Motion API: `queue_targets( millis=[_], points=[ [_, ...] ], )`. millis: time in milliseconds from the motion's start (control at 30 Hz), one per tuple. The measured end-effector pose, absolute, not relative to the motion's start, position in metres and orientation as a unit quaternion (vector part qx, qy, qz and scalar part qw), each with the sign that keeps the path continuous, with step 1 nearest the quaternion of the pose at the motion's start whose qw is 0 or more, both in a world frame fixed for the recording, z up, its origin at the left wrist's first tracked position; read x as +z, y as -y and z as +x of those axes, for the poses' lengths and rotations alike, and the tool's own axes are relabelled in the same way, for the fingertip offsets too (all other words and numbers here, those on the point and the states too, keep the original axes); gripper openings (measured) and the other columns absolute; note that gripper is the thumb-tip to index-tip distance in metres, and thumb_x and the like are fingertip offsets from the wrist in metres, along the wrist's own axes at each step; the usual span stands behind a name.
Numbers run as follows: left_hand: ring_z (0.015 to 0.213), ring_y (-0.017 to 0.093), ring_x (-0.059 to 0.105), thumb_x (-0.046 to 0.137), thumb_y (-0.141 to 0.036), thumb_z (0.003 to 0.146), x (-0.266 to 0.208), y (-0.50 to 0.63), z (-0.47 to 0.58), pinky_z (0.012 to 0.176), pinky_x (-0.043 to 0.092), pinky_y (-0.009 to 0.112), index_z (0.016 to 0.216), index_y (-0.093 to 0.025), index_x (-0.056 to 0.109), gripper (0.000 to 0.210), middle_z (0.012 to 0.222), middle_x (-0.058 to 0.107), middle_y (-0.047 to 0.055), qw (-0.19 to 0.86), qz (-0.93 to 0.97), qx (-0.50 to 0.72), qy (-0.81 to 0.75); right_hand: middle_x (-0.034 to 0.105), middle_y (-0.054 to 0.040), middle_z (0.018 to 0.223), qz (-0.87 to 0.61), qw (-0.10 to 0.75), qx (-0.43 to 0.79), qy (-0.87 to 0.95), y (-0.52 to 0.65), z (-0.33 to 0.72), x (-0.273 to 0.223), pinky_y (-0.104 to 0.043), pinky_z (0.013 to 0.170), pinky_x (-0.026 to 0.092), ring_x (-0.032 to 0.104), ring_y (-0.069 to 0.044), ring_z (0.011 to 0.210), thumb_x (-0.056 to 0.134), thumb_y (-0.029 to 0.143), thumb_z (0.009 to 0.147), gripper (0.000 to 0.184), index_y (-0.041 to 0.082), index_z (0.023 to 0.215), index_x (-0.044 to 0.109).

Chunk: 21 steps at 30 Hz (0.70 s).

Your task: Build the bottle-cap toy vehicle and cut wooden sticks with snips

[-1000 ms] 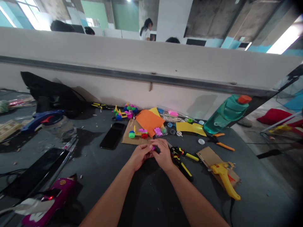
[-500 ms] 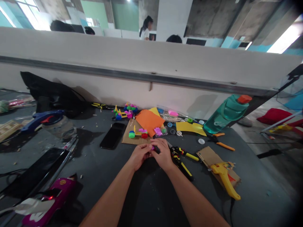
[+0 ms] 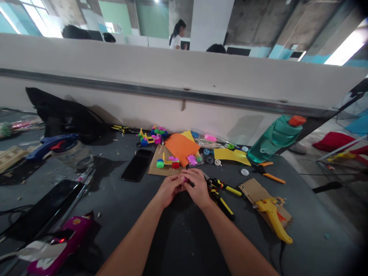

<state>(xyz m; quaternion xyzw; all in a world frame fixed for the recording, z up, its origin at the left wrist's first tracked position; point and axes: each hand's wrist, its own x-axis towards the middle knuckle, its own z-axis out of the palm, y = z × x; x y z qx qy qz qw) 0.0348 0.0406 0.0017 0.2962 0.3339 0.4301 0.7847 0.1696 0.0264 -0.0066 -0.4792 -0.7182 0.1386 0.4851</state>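
My left hand point(image 3: 170, 188) and my right hand point(image 3: 197, 184) meet over the front of the dark table, fingers closed together. Between the fingertips shows a small purple piece point(image 3: 186, 179), mostly hidden, so its kind cannot be made out. Just beyond the hands a small toy vehicle point(image 3: 168, 162) with yellow, pink, green and red parts stands on a cardboard sheet point(image 3: 154, 161). Orange paper point(image 3: 181, 145) lies on that cardboard, with a clear bag of purple pieces point(image 3: 194, 159) beside it. Black and yellow pliers point(image 3: 220, 191) lie to the right of my right hand.
A yellow glue gun point(image 3: 273, 214) rests on cardboard at right, near orange-handled pliers point(image 3: 268, 174) and a green bottle point(image 3: 274, 140). Left are a phone point(image 3: 137, 165), a blue glue gun point(image 3: 51, 145) and a purple power strip point(image 3: 67, 241). A white partition point(image 3: 143, 103) stands behind.
Both hands stay in nearly the same place, with only a slight shift of the fingers around the small purple piece. The things on the table have not moved.
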Motion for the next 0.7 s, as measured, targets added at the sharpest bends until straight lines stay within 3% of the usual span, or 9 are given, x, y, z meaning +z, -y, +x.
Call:
queue_targets(
  millis=[367, 567, 700],
  points=[
    [0.062, 0.01, 0.059, 0.076, -0.025, 0.063, 0.0025, -0.0409, 0.0334, 0.065, 0.05, 0.023, 0.075, -0.01, 0.068, 0.021, 0.069, 0.065, 0.003, 0.784, 0.292, 0.431, -0.339, 0.066, -0.0017, 0.106, -0.471, 0.49, 0.14, 0.72, -0.026, 0.1707, -0.0064, -0.042, 0.091, 0.041, 0.053, -0.021, 0.102, 0.061, 0.02, 0.077, 0.027, 0.029, 0.102, 0.065],
    [0.063, 0.01, 0.059, 0.074, -0.026, 0.066, 0.0042, -0.0405, 0.0331, 0.068, 0.05, 0.025, 0.077, -0.009, 0.068, 0.021, 0.07, 0.065, 0.004, 0.787, 0.308, 0.423, -0.327, 0.067, -0.0016, 0.101, -0.476, 0.495, 0.141, 0.713, -0.0261, 0.1708, -0.0059, -0.042, 0.09, 0.041, 0.053, -0.022, 0.1, 0.063, 0.018, 0.074, 0.02, 0.027, 0.092, 0.067],
    [0.06, 0.009, 0.057, 0.073, -0.026, 0.066, 0.0021, -0.0414, 0.0323, 0.062, 0.048, 0.021, 0.074, -0.01, 0.068, 0.019, 0.067, 0.064, 0.003, 0.788, 0.309, 0.416, -0.333, 0.066, -0.0023, 0.103, -0.474, 0.495, 0.147, 0.713, -0.0236, 0.1705, -0.0029, -0.041, 0.09, 0.042, 0.053, -0.021, 0.101, 0.065, 0.02, 0.072, 0.022, 0.026, 0.093, 0.066]
  ],
)
